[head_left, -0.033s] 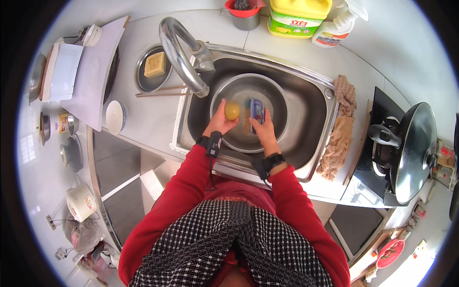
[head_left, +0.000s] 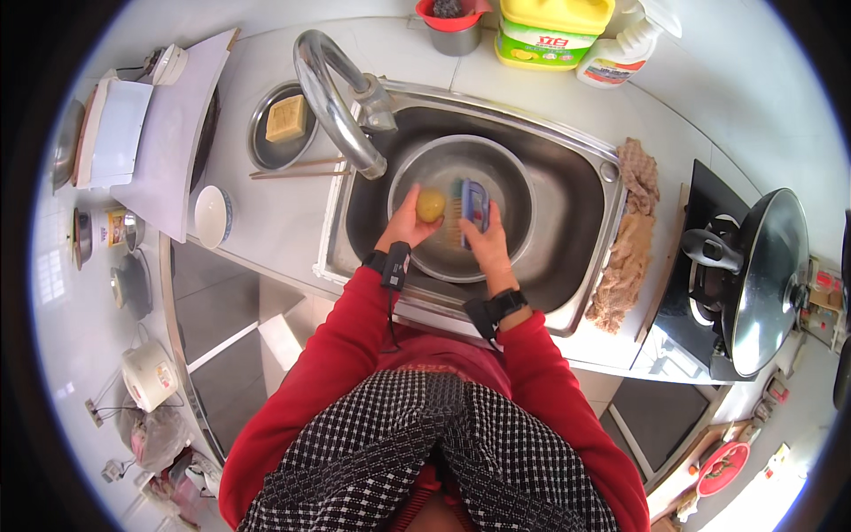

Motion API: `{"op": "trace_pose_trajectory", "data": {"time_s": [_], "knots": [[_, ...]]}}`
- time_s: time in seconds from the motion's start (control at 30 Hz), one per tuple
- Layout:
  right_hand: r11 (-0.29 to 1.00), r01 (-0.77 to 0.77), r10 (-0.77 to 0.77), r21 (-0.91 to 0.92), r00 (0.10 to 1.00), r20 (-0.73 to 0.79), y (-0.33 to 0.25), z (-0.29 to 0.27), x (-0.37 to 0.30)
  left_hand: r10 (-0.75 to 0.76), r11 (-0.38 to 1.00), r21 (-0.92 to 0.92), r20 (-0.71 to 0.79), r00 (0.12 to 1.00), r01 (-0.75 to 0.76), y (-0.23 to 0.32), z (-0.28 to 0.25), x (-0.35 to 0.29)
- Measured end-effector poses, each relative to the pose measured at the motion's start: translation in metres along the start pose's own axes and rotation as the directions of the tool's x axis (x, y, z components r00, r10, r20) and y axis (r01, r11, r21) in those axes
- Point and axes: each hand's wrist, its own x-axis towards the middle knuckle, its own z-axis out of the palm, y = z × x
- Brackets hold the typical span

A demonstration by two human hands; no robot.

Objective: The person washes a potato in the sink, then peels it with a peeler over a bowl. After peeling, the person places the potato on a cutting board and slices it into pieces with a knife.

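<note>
Over a round metal basin [head_left: 510,173] in the sink, my left hand [head_left: 406,222] is closed around a round yellow object that looks like a potato [head_left: 431,205]. My right hand [head_left: 487,241] grips a scrub brush [head_left: 477,213] by its blue back. Its bristles face left toward the potato, with a small gap between them. The bottom of the basin shows only in part behind my hands and the brush.
A tall curved faucet [head_left: 324,97] rises at the sink's back left. Left of it are a metal dish with a soap bar [head_left: 286,119], chopsticks [head_left: 301,169] and a bowl [head_left: 214,216]. Brown rags [head_left: 620,266] lie right of the sink, beside a stove with a lidded pan [head_left: 767,284].
My right hand and the brush have shifted slightly left, toward the potato. My left hand stays almost in place, still holding the potato.
</note>
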Motion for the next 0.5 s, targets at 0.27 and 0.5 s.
{"op": "trace_pose_trajectory", "data": {"time_s": [0.27,0.5], "knots": [[0.889,0.132,-0.172,-0.439,0.984,-0.052,-0.007,-0.008,0.031,-0.208,0.974,0.168,0.387,0.898,0.154,-0.005,0.007,-0.007],[0.652,-0.029,0.189,-0.758,0.974,0.125,0.018,-0.007,0.045,-0.135,0.940,0.321,0.038,0.990,0.116,-0.012,0.027,-0.026]]}}
